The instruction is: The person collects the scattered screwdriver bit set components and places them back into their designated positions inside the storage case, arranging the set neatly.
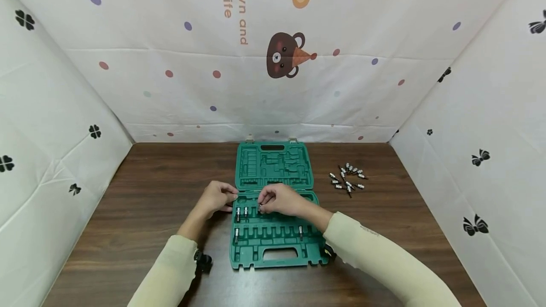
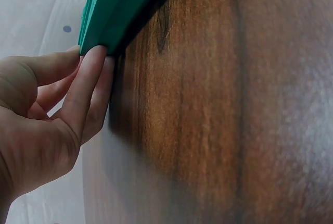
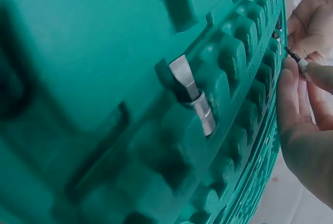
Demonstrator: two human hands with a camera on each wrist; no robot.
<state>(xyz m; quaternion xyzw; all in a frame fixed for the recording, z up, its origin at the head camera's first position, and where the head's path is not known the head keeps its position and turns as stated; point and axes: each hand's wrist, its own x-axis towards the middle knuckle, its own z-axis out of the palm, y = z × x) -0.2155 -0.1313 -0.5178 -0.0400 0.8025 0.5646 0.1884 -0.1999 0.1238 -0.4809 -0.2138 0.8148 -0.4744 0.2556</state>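
A green tool case (image 1: 279, 264) lies unfolded on the table, its moulded lid (image 1: 273, 179) at the back. My right hand (image 1: 279, 200) is over the tray's upper row, pinching a bit socket (image 3: 302, 63) with a silver base and dark tip between thumb and fingers. At the case's left edge, my left hand (image 1: 215, 198) pinches the rim near the hinge with thumb and fingers. Two bit sockets (image 1: 246, 212) sit in the upper row, left of the right hand. The lower row holds one at the left end (image 1: 236, 235) and a flat-tipped bit socket (image 3: 203, 112) towards the right.
Several loose bit sockets (image 1: 348, 186) lie scattered on the brown wooden table (image 1: 170, 169) to the right of the case. White patterned cloth walls (image 1: 192, 94) stand at the back and both sides.
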